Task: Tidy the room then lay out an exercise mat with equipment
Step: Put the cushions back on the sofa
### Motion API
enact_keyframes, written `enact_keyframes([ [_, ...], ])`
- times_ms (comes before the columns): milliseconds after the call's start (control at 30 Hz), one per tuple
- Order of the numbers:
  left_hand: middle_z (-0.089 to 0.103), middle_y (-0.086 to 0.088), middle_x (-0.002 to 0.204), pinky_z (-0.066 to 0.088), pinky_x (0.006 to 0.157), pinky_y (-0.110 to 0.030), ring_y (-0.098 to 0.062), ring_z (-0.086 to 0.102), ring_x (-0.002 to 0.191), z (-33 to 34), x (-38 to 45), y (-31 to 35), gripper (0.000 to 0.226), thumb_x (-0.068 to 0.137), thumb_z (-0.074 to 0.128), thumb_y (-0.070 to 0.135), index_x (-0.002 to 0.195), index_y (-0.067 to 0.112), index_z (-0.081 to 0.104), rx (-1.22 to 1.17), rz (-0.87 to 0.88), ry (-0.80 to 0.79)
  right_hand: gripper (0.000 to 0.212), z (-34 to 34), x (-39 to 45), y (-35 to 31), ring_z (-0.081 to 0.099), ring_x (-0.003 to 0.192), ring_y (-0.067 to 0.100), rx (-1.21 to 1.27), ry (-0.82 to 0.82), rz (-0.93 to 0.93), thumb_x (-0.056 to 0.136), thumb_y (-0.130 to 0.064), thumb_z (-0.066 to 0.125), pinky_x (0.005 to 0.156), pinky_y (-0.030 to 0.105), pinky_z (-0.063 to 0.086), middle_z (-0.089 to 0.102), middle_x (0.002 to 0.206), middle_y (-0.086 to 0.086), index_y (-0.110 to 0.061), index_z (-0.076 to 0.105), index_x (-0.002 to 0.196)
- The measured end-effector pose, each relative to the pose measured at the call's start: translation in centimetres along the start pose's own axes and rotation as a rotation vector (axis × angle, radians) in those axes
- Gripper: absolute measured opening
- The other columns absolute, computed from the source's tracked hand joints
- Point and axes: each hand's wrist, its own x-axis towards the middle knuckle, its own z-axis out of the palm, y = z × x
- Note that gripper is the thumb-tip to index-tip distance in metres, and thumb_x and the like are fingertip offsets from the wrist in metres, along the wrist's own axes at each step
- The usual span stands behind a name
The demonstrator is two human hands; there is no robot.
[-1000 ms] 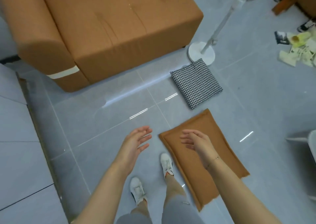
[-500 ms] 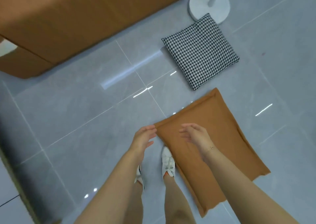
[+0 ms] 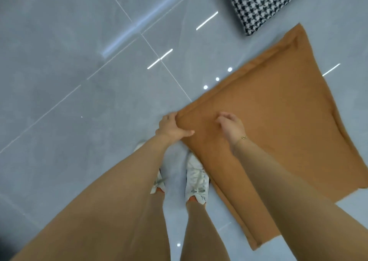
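Head view: the brown cushion (image 3: pixel 274 109) is being gripped at its near-left corner by the left hand (image 3: pixel 169 126), whose thumb is being laid over the top of the fabric while the fingers are being curled round the edge. The right hand (image 3: pixel 231 126) is being lowered onto the cushion just beside it, fingers bent; whether fabric is already being pinched there cannot be told. A second ago both hands were being held open in the air above the floor (image 3: pixel 69 71), with the sofa and fan stand in sight; now the view is being tipped steeply down and the cushion is being met. This is being judged as the start of a pick-up, so the tidying step is only being begun and no mat is being laid yet.

The cushion is lying flat on the floor, right of the feet, its near-left edge being touched or nearly touched by the right shoe (image 3: pixel 196 179). The checked cushion (image 3: pixel 262 1) is lying beyond it at the far edge of the view, close by but apart.

Counted: two cushions, one brown and one checked; two hands; two white shoes, the left shoe (image 3: pixel 158 181) being mostly hidden behind the left arm; one thin bracelet (image 3: pixel 243 137) being worn on the right wrist.
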Motion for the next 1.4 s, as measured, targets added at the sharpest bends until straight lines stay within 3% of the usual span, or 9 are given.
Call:
enact_keyframes([
  [100, 0.040, -0.004, 0.141, 0.036, 0.108, -0.040, -0.023, 0.040, 0.130, 1.1, 1.5, 0.3, 0.106, 0.053, 0.085, 0.055, 0.140, 0.022, 0.035, 0.148, 0.026, -0.077, 0.032, -0.1, 1.8, 0.9, 0.052, 0.087, 0.011, -0.003, 0.043, -0.026, 0.088, -0.010, 0.054, 0.083, 0.022, 0.042, 0.059, 0.104, 0.001, -0.013, 0.060, 0.120],
  [300, 0.068, -0.005, 0.108, 0.051, 0.091, -0.032, -0.022, 0.064, 0.101, 1.7, -1.8, 3.4, 0.059, 0.058, 0.089, 0.018, 0.111, 0.013, 0.064, -0.230, 0.004, -0.154, 0.027, -1.4, -0.4, -0.5, 0.049, 0.071, 0.006, 0.003, 0.138, -0.017, 0.088, -0.013, 0.056, 0.064, 0.015, 0.039, 0.056, 0.099, 0.001, -0.013, 0.058, 0.115],
  [500, 0.069, -0.004, 0.103, 0.051, 0.093, -0.039, -0.023, 0.064, 0.098, -2.6, -12.1, 7.0, 0.049, 0.062, 0.083, 0.003, 0.106, 0.011, 0.066, -0.432, 0.031, -0.158, 0.012, -4.2, -8.9, -5.3, 0.049, 0.073, 0.009, 0.070, 0.214, -0.061, 0.090, -0.021, 0.051, 0.077, 0.028, 0.044, 0.057, 0.091, -0.002, -0.025, 0.054, 0.080],
  [800, 0.068, 0.007, 0.092, 0.053, 0.084, -0.035, -0.015, 0.065, 0.091, -18.8, -29.3, 9.0, 0.038, 0.063, 0.085, 0.009, 0.085, 0.028, 0.060, -0.370, 0.169, 0.074, 0.009, -2.1, -24.4, -16.0, 0.049, 0.067, 0.012, 0.189, -0.086, -0.232, 0.092, -0.013, 0.050, 0.059, 0.025, 0.049, 0.049, 0.076, -0.001, -0.014, 0.054, 0.084],
  [1033, 0.063, 0.011, 0.089, 0.047, 0.076, -0.027, -0.014, 0.062, 0.090, -27.3, -37.7, 10.9, 0.039, 0.067, 0.083, 0.018, 0.096, 0.024, 0.058, -0.314, 0.241, 0.331, 0.014, 0.9, -32.2, -24.4, 0.047, 0.065, 0.013, 0.289, -0.247, -0.360, 0.093, -0.013, 0.049, 0.058, 0.028, 0.047, 0.048, 0.076, 0.001, -0.019, 0.056, 0.082],
  [1167, 0.063, 0.006, 0.090, 0.046, 0.074, -0.029, -0.021, 0.060, 0.090, -31.7, -41.7, 12.7, 0.049, 0.072, 0.077, 0.025, 0.117, 0.021, 0.058, -0.099, 0.332, 0.530, 0.013, 2.5, -35.5, -28.8, 0.046, 0.059, 0.013, 0.354, -0.301, -0.424, 0.093, -0.013, 0.047, 0.055, 0.027, 0.044, 0.045, 0.068, 0.001, -0.017, 0.052, 0.082],
  [1267, 0.066, -0.001, 0.087, 0.048, 0.065, -0.034, -0.028, 0.062, 0.084, -33.3, -43.0, 13.7, 0.030, 0.074, 0.072, 0.025, 0.099, 0.017, 0.058, 0.171, 0.414, 0.729, 0.016, 2.9, -36.9, -30.7, 0.048, 0.059, 0.010, 0.418, -0.381, -0.431, 0.094, -0.019, 0.043, 0.065, 0.031, 0.045, 0.045, 0.066, -0.003, -0.018, 0.049, 0.078],
  [1333, 0.061, 0.001, 0.071, 0.031, 0.045, -0.025, -0.026, 0.057, 0.061, -33.8, -43.2, 14.1, 0.031, 0.063, 0.076, 0.014, 0.076, 0.018, 0.048, 0.324, 0.457, 0.836, 0.022, 2.7, -37.3, -31.7, 0.052, 0.067, 0.010, 0.434, -0.461, -0.415, 0.094, -0.026, 0.041, 0.075, 0.034, 0.048, 0.048, 0.071, -0.002, -0.019, 0.050, 0.076],
  [1400, 0.052, 0.003, 0.060, 0.008, 0.043, -0.019, -0.018, 0.039, 0.047, -34.4, -43.2, 15.0, 0.051, 0.045, 0.076, 0.000, 0.066, 0.022, 0.035, 0.371, 0.464, 0.891, 0.024, 2.5, -36.9, -32.6, 0.055, 0.079, 0.015, 0.427, -0.501, -0.394, 0.095, -0.035, 0.042, 0.083, 0.038, 0.052, 0.050, 0.084, 0.003, -0.019, 0.051, 0.080],
])
